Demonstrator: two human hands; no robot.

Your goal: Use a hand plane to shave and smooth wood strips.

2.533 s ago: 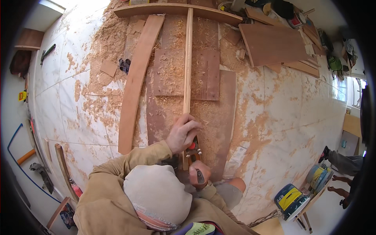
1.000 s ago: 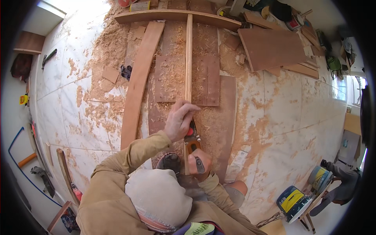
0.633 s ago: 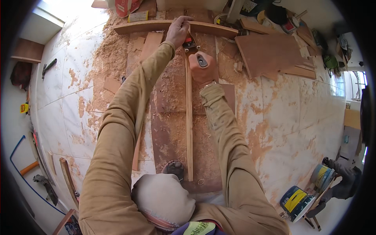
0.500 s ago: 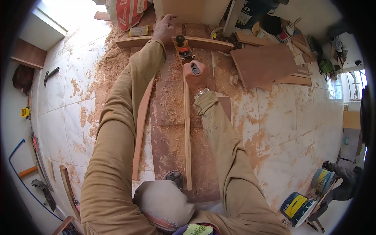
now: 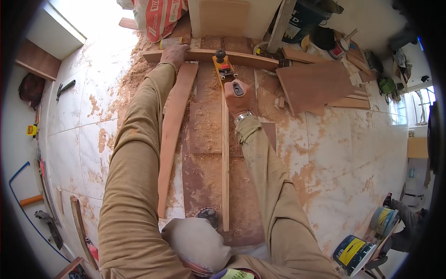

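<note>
A long narrow wooden strip lies on dark boards on the floor, running away from me. My right hand, in a reddish glove, is stretched to the strip's far end and closed on the rear of a yellow-orange hand plane. My left hand reaches farther left, its fingers curled over a curved board that lies crosswise at the far end. Both sleeves are tan. My knee sits at the strip's near end.
Wood shavings cover the tiled floor. A long curved plank lies left of the strip. A red-and-white sack and a plywood panel stand beyond. Flat boards lie right; a yellow-blue power tool and another person's arm lower right.
Both my arms have stretched forward from near my body to the far end. The plane has travelled along the strip, and my left hand moved from the strip to the cross board.
</note>
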